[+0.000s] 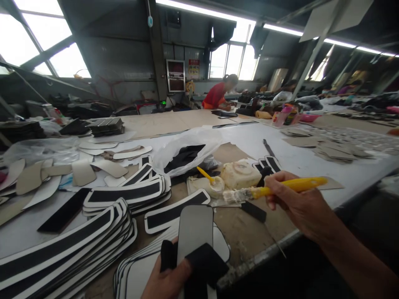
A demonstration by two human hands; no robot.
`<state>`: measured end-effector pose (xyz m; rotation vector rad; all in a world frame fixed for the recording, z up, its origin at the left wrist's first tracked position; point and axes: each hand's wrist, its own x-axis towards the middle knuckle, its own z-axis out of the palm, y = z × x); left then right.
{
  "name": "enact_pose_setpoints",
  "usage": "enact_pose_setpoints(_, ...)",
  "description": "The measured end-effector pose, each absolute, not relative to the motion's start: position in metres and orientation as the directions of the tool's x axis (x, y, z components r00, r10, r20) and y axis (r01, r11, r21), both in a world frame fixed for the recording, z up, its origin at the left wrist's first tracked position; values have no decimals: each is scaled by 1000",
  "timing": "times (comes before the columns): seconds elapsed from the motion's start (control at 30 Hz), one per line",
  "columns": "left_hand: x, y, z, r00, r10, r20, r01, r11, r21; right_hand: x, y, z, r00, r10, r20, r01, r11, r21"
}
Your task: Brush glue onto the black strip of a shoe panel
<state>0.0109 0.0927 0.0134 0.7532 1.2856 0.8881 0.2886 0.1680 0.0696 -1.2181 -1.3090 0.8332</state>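
Observation:
My left hand [166, 280] is low at the frame's bottom, gripping a flat grey rounded piece [195, 230] together with black fabric pieces [204, 263]. My right hand [299, 205] holds a yellow-handled glue brush [274, 189], its whitish bristles pointing left just short of a small open glue pot [213, 187]. A second yellow brush [205, 174] stands in that pot. A larger whitish lidded container [240, 174] sits right behind the pot.
Stacks of curved black-and-white shoe pieces [93, 232] cover the table's left. Beige cut pieces [82, 172] lie farther back, beside a clear plastic bag [187, 151] with black pieces. The table edge [264, 255] runs under my right hand. A person in red [218, 96] works far back.

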Motion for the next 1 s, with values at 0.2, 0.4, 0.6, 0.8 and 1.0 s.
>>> enact_pose_setpoints(0.2,27,92,14,227,861,-455,-320,507,801,261,129,97,-213,938,273,58,291,-955)
enact_pose_setpoints(0.4,36,93,29,380,848,-370,-261,481,837,255,125,97,-332,934,131,92,170,-981)
enact_pose_setpoints(0.6,47,94,46,451,766,-459,-148,571,808,261,118,100,-371,928,36,127,89,-988)
enact_pose_setpoints(0.8,59,93,43,477,792,-380,-162,505,848,267,112,103,-365,931,12,199,91,-976)
enact_pose_setpoints(1.0,58,91,28,478,764,-434,-109,542,833,277,113,107,-243,924,296,343,368,-865)
